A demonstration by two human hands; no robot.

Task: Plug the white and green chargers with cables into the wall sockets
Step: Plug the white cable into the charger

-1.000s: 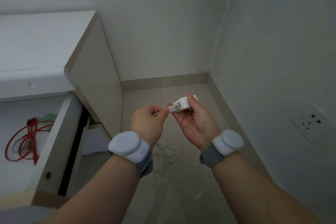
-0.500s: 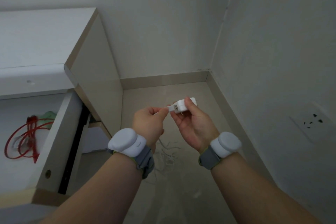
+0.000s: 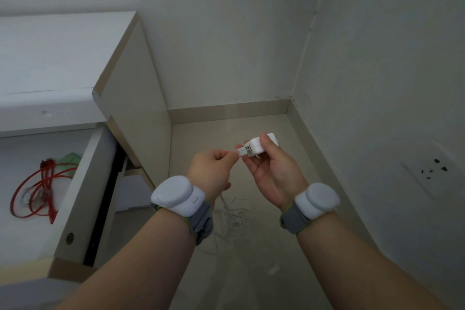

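My right hand (image 3: 273,173) grips the white charger (image 3: 259,146) in front of me, thumb across its top, its USB port facing left. My left hand (image 3: 212,172) pinches the white cable's USB plug (image 3: 243,151), whose tip is at the charger's port. The rest of the white cable (image 3: 232,214) hangs below my hands in a loose tangle above the floor. A white wall socket (image 3: 432,171) sits low on the right wall. The green charger (image 3: 69,158) lies in the open drawer at the left, partly hidden.
The open white drawer (image 3: 83,184) of a cabinet (image 3: 136,108) juts out at the left; a coiled red cable (image 3: 37,191) lies inside it. A beige floor and skirting (image 3: 226,111) fill the corner between cabinet and right wall.
Both hands stay close together; the left hand has brought the USB plug up to the charger's port, and the charger has tilted slightly in the right hand.
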